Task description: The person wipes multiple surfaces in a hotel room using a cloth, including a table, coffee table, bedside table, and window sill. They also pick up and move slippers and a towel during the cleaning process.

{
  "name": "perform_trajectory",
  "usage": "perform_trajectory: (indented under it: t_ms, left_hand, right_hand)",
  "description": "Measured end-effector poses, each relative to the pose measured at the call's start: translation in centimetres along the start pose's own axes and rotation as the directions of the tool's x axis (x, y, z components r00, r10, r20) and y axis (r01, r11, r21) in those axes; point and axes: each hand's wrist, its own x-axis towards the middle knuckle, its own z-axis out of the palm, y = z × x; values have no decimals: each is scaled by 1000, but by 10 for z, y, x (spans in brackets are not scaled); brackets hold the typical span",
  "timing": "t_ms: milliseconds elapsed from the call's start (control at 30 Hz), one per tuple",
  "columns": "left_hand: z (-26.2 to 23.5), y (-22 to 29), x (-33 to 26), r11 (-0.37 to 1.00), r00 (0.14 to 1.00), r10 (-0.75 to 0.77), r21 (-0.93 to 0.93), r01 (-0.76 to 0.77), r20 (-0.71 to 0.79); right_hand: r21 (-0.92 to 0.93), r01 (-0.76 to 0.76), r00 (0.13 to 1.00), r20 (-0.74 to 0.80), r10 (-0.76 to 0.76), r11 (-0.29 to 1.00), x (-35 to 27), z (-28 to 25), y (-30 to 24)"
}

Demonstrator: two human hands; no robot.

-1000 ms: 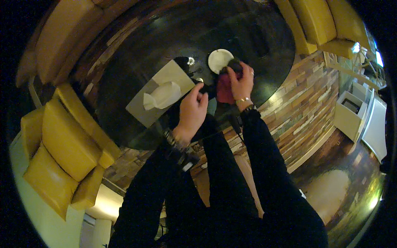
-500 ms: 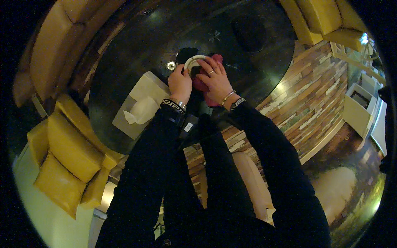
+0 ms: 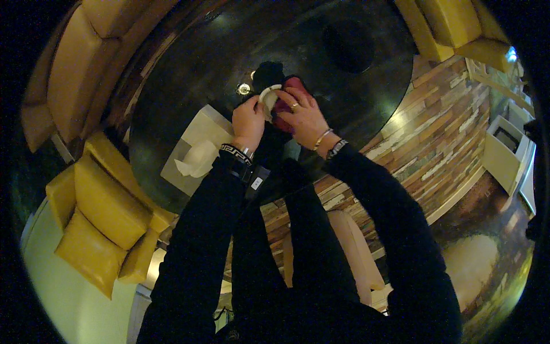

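Observation:
Above the dark table, a small white round dish (image 3: 267, 103) is tilted on its side between my hands. My left hand (image 3: 248, 122) pinches its left edge between thumb and fingers. A dark red cloth (image 3: 295, 86) is bunched under my right hand (image 3: 304, 118), whose fingers curl over it and press it against the dish's right side. How far the cloth reaches into the dish is hidden by my fingers. A ring and bracelets show on my right hand and wrist; a dark patterned band and a bracelet circle my left wrist.
A tissue box (image 3: 198, 129) with a tissue sticking out stands left of my hands on the glossy dark oval table (image 3: 172, 86). A black object with a white label (image 3: 256, 183) lies by my left forearm. Yellow armchairs (image 3: 112, 200) and a brown sofa (image 3: 80, 69) surround the table.
The dish has turned, so its rim faces my right hand more. The red cloth now bunches higher behind my right fingers, and its lower hanging end no longer shows. The view has shifted slightly.

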Motion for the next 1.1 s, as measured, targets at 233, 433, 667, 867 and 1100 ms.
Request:
perform_trajectory:
  t_ms: [233,433,667,867,1100]
  left_hand:
    - [2,14,-4,999,998,-48,-1,48,49]
    - [-7,12,2,999,997,-43,11,43,59]
    - [-84,3,34,980,964,9,-191,-62,-266]
    - [-95,9,52,984,962,-124,-153,89,-244]
    - [-47,9,25,962,960,-263,-97,254,-92]
  right_hand:
    - [214,-242,936,-205,285,947,15,-2,23]
    - [264,-58,943,-301,140,963,26,17,44]
    - [83,-441,667,-637,387,894,99,21,90]
    - [117,222,911,-379,-164,968,49,56,-40]
    - [-5,69,971,-230,-68,998,-21,2,72]
